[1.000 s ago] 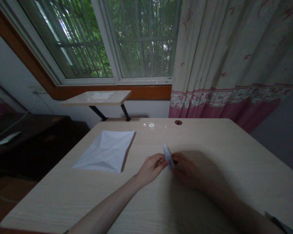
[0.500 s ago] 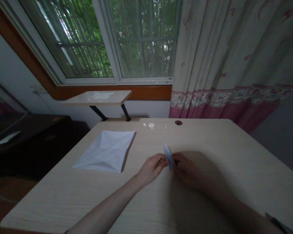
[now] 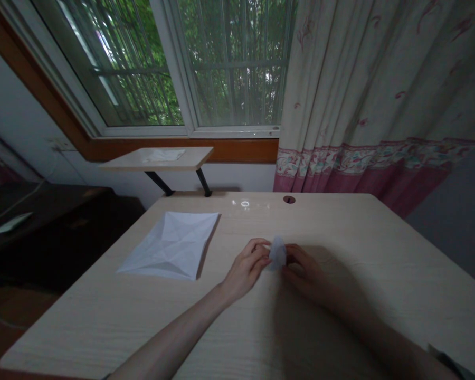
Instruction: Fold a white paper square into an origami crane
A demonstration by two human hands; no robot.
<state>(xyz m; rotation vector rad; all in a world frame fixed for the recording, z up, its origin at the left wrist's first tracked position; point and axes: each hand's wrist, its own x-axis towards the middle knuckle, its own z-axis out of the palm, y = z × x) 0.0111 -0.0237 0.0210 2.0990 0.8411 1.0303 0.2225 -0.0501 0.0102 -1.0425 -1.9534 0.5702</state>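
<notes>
Folded paper (image 3: pixel 277 252), a small pale piece, sits pinched between both hands just above the table (image 3: pixel 340 221), a little past the middle of the top and slightly toward the window side. It is blurred, so its creases and exact shape cannot be made out. The left hand (image 3: pixel 247 266) comes in from the lower left with its fingers curled and its fingertips (image 3: pixel 263 249) closed on the left edge of the piece. The right hand (image 3: pixel 304 269) lies in shadow on the other side, fingers bent, gripping the right edge; the heel of this hand seems to rest on the wood, though the dim light makes that hard to tell. Both forearms stretch back across the table toward the lower edge of the view. Well apart to the left lies a large white sheet (image 3: pixel 170 244), flat on the table and marked with diagonal and straight crease lines. Near the far edge of the table there is a small round hole (image 3: pixel 288 199). Beyond the table a narrow shelf (image 3: pixel 158 157) on dark brackets stands out from the wall under the window (image 3: pixel 221 63), where green leaves show behind bars. A pale curtain (image 3: pixel 380 95) with a pink patterned hem hangs at the right. At the left stands a dark cabinet (image 3: pixel 63 221).
</notes>
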